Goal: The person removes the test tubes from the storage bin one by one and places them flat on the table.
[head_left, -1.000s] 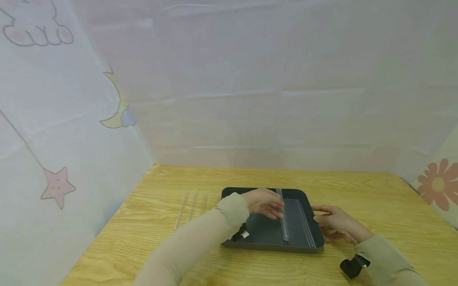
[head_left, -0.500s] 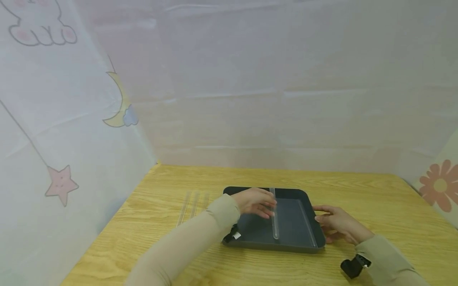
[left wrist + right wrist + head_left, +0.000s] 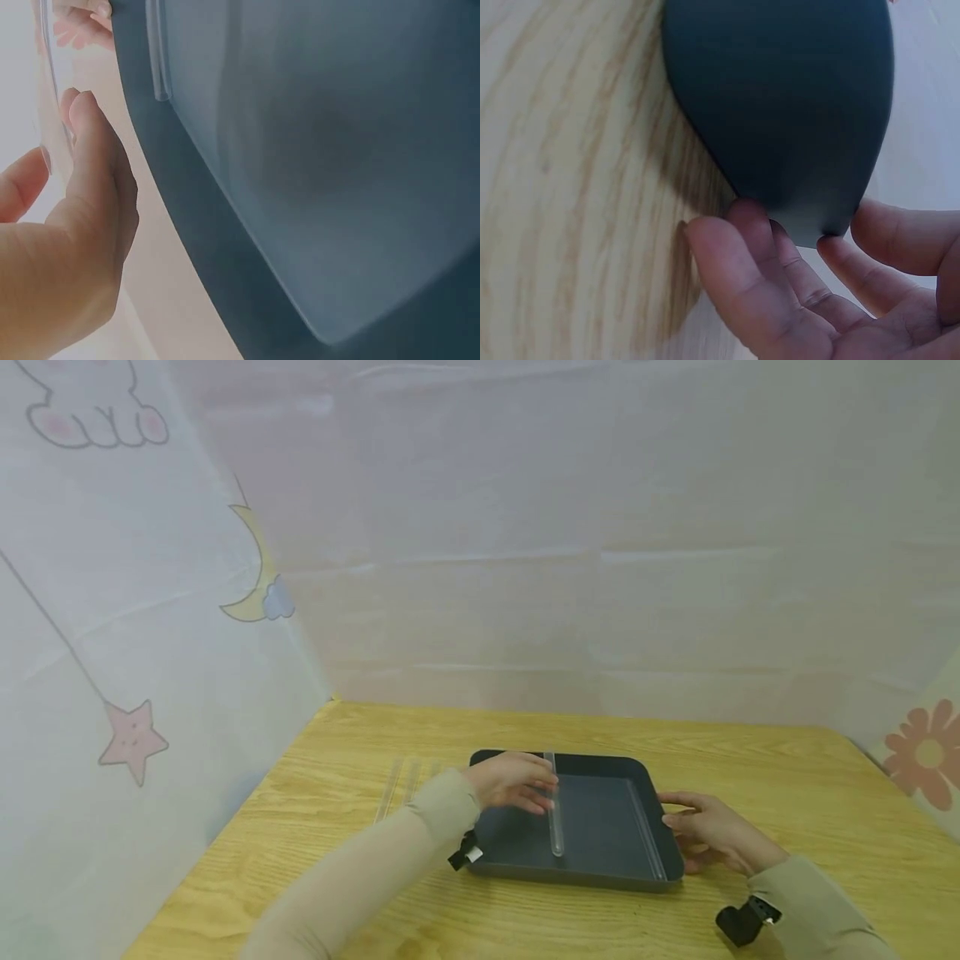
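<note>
Left hand (image 3: 513,782) pinches a clear, slender, plastic-looking stick (image 3: 557,837) above the dark-grey rectangular tray (image 3: 573,877), one end toward the near edge; right hand (image 3: 711,832) grips the right edge, we think for steadiness.

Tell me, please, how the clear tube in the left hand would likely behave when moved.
The clear tube seems stiff, as it runs straight past the left hand. It is probably light, being slender, and its glossy surface may be slippery.
</note>
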Tool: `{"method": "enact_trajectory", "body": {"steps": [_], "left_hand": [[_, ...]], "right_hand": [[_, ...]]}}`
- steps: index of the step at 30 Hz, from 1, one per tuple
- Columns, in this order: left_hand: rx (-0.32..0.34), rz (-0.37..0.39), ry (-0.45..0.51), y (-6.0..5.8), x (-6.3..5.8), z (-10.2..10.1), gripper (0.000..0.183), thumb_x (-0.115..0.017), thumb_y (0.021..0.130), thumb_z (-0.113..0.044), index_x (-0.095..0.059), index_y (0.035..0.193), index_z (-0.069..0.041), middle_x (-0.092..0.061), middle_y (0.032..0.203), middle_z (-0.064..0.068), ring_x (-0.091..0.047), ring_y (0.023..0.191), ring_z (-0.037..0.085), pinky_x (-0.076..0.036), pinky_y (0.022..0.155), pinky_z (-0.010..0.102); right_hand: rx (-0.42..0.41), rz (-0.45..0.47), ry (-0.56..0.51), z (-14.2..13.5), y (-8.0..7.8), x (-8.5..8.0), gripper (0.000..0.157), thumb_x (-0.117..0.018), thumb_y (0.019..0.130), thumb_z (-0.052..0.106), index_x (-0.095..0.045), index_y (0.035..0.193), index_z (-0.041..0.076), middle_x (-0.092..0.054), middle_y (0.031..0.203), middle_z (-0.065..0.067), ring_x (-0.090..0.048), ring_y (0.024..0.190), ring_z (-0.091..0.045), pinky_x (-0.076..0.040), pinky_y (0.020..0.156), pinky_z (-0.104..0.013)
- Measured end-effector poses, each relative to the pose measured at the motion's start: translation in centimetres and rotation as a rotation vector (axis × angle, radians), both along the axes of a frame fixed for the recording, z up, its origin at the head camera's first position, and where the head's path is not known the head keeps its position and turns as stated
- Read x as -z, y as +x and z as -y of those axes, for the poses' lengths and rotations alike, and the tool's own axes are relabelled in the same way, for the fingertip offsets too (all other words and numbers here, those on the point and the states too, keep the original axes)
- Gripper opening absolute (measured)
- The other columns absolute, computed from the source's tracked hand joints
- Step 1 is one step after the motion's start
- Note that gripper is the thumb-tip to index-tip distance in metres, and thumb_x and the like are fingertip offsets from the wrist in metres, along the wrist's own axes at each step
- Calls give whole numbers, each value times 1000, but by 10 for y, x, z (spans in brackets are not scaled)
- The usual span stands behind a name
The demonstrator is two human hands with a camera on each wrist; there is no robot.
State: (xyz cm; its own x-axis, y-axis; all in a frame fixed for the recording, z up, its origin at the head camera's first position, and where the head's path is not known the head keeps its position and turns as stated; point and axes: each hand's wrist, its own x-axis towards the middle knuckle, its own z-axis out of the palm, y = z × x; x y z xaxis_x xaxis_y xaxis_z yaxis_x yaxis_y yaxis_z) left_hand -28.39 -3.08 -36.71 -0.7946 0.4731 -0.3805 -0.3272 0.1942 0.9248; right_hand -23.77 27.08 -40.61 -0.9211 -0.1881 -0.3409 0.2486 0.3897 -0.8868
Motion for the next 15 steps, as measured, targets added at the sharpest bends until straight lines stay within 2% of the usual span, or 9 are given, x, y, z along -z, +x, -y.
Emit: {"method": "enact_trajectory", "body": {"steps": [5, 10, 15], "left_hand": [[-32, -8, -5, 2, -2, 11, 49, -58, 98, -7, -42, 143, 2, -62, 113, 16, -65, 80, 21, -56, 80, 39], [-56, -12, -2, 4, -2, 19, 50, -58, 97, -6, -42, 144, 3, -63, 112, 16, -64, 75, 20, -57, 77, 38], [-51, -32, -7, 7, -2, 27, 51, -58, 97, -6, -40, 145, 4, -62, 117, 19, -64, 75, 18, -57, 79, 39]], "right_hand": [[-12, -5, 3, -1, -1, 0, 57, -51, 101, 8, -23, 147, -11, -67, 108, -16, -68, 86, -27, -55, 61, -43], [-25, 6, -13, -2, -1, -2, 57, -49, 101, 7, -21, 147, -12, -69, 102, -12, -68, 83, -27, -54, 57, -40], [-19, 12, -7, -1, 0, -2, 57, -50, 101, 7, -22, 148, -12, -69, 103, -13, -68, 83, -26, -55, 58, -40]]}}
